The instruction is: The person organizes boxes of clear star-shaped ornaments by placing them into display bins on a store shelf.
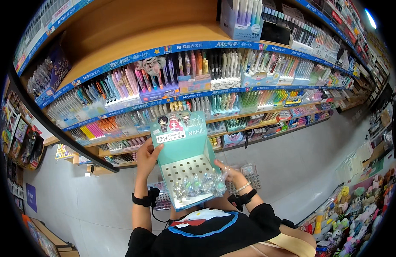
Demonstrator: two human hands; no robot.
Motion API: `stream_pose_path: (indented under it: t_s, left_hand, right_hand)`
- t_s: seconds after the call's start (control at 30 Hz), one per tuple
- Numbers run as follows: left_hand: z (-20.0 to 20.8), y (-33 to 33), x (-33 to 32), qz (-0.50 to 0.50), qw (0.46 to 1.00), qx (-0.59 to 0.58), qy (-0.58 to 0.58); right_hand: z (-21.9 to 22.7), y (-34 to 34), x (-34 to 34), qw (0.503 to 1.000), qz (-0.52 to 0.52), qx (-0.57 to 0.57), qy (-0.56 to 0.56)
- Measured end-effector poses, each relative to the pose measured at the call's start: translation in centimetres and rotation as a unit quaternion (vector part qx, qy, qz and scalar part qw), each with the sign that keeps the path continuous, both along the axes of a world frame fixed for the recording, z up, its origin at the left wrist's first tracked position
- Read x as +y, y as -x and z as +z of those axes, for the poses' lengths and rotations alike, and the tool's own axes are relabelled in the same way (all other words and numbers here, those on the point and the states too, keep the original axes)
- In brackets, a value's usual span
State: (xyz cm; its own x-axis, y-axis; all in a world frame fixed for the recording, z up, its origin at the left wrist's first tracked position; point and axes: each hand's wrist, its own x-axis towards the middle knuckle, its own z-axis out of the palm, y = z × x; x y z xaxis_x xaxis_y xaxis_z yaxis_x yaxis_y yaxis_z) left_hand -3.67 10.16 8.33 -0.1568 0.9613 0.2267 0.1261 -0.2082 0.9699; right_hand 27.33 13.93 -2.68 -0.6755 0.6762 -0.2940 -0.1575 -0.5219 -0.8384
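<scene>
A mint-green cardboard display box point(185, 147) with cartoon figures on its raised back panel is held in front of my body, tilted toward me. Its white insert has rows of round holes, many of them bare. Across the front part lie several pens in clear wrappers point(200, 185), their tops bunched together. My left hand point(147, 157) grips the box's left side, thumb on the edge. At the right side, my right hand point(232, 174) closes on the box beside the wrapped pens; some of its fingers are hidden.
Ahead stand curved shelves point(163, 45) filled with pens in display boxes. A dark phone-like object point(276, 33) rests on the upper shelf. Below my hands are more pen holders point(252, 176) near the grey floor point(288, 162). Plush toys point(356, 214) crowd the lower right.
</scene>
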Motion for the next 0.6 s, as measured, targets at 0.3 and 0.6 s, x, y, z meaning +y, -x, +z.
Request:
stream_pose_path:
  t_s: [0.3,0.6]
  left_hand:
    - [0.7,1.0,1.3,-0.047,0.998,0.028,-0.019]
    - [-1.7,0.9,1.9,0.013,0.993,0.115,-0.013]
  right_hand:
    - [-5.4,-0.9,0.1,0.990,-0.032,0.017,0.137]
    - [-6.5,3.2,0.3,0.994,-0.089,0.047,0.031]
